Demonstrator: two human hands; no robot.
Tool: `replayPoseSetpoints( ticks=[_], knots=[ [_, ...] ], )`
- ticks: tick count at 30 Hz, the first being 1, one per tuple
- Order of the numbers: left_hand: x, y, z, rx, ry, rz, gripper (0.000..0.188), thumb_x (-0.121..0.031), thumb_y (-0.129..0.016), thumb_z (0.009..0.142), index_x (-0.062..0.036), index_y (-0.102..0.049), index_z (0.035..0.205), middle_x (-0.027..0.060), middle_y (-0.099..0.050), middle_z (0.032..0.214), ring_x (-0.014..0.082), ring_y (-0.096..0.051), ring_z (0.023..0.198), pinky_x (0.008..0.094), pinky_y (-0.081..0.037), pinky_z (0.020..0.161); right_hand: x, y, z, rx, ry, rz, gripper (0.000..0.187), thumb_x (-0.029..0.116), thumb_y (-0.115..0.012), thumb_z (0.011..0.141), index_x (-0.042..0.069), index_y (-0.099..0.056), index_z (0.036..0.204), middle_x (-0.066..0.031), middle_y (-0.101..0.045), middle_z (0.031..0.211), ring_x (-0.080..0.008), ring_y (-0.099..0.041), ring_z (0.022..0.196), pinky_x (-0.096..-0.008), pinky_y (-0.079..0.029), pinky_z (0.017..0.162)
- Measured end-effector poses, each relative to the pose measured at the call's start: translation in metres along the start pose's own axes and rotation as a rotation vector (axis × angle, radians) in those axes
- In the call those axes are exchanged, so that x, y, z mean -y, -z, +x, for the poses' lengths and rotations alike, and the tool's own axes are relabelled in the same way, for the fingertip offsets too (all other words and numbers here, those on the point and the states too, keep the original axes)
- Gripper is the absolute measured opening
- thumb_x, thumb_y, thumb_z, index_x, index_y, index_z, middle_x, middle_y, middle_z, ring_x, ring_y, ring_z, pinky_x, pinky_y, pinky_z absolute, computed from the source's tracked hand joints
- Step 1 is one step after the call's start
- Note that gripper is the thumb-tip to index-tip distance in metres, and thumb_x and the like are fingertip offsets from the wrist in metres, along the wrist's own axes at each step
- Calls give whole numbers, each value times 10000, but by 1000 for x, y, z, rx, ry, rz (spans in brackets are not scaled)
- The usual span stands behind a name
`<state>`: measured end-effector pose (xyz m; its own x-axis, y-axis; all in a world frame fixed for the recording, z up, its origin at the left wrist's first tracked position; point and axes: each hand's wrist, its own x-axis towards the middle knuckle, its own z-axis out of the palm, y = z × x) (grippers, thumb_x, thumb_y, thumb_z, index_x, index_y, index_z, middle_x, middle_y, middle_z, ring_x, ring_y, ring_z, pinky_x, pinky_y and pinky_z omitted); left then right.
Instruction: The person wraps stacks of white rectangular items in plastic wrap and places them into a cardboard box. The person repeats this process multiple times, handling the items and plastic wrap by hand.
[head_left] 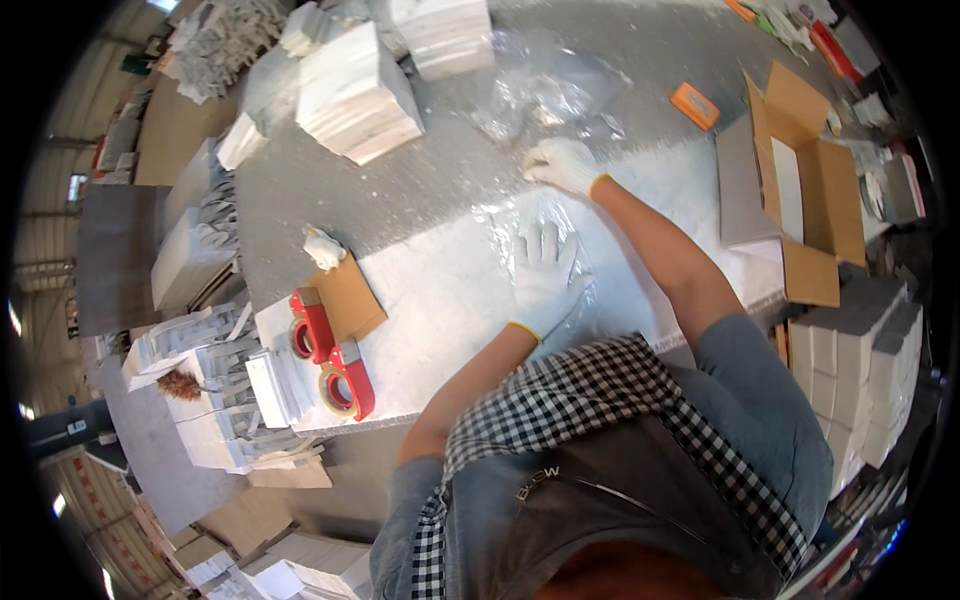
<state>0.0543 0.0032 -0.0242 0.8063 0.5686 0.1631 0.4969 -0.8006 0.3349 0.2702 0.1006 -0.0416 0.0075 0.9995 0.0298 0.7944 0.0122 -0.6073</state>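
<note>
A clear plastic bag (497, 228) lies on the white sheet (420, 285) that covers the near part of the table. My left hand (545, 280), in a white knitted glove, rests flat on this plastic with fingers spread. Just beyond it, my right hand (562, 165), gloved alike, is down at the sheet's far edge with its fingers curled in. Whatever is under those fingertips is hidden; the far side of the plastic comes close to them. A heap of crumpled clear plastic (560, 90) sits beyond the right hand.
Two red tape dispensers (347, 382) stand at the left beside a cardboard piece (350, 300) and a crumpled white thing (322, 248). Stacked white slabs (355, 95) stand at the far left. At the right are an open cardboard box (835, 190) and an orange object (694, 106).
</note>
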Motion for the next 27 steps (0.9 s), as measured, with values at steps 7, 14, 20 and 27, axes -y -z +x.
replayPoseSetpoints(
  ticks=[7,14,20,27],
  knots=[
    [43,12,30,101,170,124,725,-521,-593,953,-50,-484,1492,255,-430,1532,469,-338,1433,597,-239,1188,2,3,0,-18,-14,-12,256,371,-705,874,157,-779,993,-59,-708,987,-271,-676,972,-395,-517,855],
    [50,22,43,56,186,304,669,-485,-527,998,-14,-482,1471,247,-447,1523,428,-398,1384,512,-300,1158,3,1,-1,-38,-12,11,247,366,-687,890,150,-772,974,-60,-703,977,-271,-668,981,-404,-511,866],
    [27,16,43,101,54,81,553,-367,-585,981,-12,-528,1401,258,-484,1450,442,-413,1360,525,-327,1142,-1,-2,-1,-38,10,-29,249,377,-677,888,164,-768,979,-67,-705,987,-288,-662,1010,-418,-509,875],
    [83,-3,67,-215,255,140,495,-303,-639,952,-32,-576,1361,217,-597,1318,415,-553,1195,492,-437,1059,-4,-2,0,-33,8,17,267,391,-673,900,164,-771,1000,-64,-700,969,-282,-667,977,-408,-507,851]
  ],
)
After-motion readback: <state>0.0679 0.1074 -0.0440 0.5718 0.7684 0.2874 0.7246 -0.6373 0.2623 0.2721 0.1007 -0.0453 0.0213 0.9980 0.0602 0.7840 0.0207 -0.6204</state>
